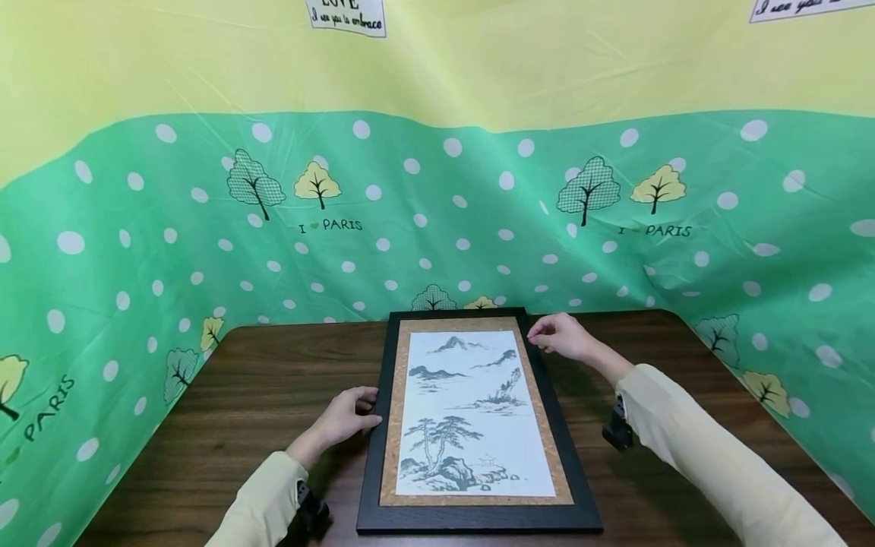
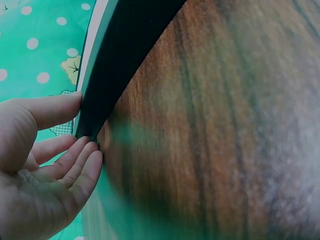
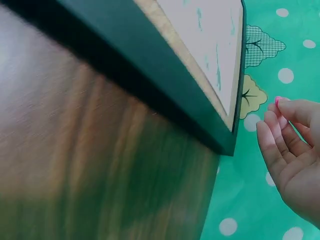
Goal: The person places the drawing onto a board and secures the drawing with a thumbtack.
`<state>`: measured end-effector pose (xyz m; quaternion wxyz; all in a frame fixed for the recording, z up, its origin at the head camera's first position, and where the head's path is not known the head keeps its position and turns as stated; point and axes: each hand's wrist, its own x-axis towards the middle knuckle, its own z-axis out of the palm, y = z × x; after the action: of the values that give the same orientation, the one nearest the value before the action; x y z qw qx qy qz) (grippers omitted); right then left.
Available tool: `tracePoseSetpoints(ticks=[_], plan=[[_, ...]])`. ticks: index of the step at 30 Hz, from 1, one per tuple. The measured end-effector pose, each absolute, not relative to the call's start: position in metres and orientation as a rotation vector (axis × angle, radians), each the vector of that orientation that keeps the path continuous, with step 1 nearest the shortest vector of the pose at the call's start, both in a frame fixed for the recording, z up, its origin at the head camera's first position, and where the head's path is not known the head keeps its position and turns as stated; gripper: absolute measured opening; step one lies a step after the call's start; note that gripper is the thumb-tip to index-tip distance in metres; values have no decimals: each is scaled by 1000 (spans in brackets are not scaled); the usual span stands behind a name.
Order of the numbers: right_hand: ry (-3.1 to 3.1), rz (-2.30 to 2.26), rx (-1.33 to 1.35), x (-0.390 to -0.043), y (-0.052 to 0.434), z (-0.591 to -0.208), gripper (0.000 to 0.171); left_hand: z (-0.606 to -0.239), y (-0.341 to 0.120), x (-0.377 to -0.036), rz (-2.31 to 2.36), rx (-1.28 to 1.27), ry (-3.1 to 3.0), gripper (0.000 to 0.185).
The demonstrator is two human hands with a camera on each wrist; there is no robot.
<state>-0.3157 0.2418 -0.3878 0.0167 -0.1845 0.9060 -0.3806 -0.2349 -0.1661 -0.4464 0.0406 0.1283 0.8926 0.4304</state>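
The fingers (image 2: pixel 82 167) of the left hand (image 1: pixel 349 418) lie nearly straight and close together, their tips against the outer left edge of the picture frame (image 1: pixel 478 425), about halfway along its length. In the left wrist view the thumb sits on the black rim just above them, so the rim lies between thumb and fingertips, touched lightly rather than wrapped. The palm stays off to the left of the frame, above the table (image 1: pixel 239 395).

The fingers (image 3: pixel 280 140) of the right hand (image 1: pixel 563 336) are loosely bent and held together, with nothing in them. From the head view they hover over the frame's far right corner; the right wrist view shows a gap between the fingertips and that corner, so the hand is near the frame but not on it.

The frame lies flat on the table, its long sides running away from the person, its near end close to the table's front edge and its far end almost against the cloth backdrop (image 1: pixel 137 251). Inside the black rim is a tan mat, and inside that a white sheet with an ink landscape of pines, rocks and distant hills.

Beyond the frame the backdrop rises around three sides of the table: green with white dots and small trees below, pale yellow above. Both forearms, in cream sleeves (image 1: pixel 711 448), reach in on either side of the frame.
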Motion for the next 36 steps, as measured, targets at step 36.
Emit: tracePoseSetpoints(ticks=[36], plan=[[2692, -1387, -337, -377, 155, -428, 13, -456, -173, -239, 1406, 426, 2673, 47]])
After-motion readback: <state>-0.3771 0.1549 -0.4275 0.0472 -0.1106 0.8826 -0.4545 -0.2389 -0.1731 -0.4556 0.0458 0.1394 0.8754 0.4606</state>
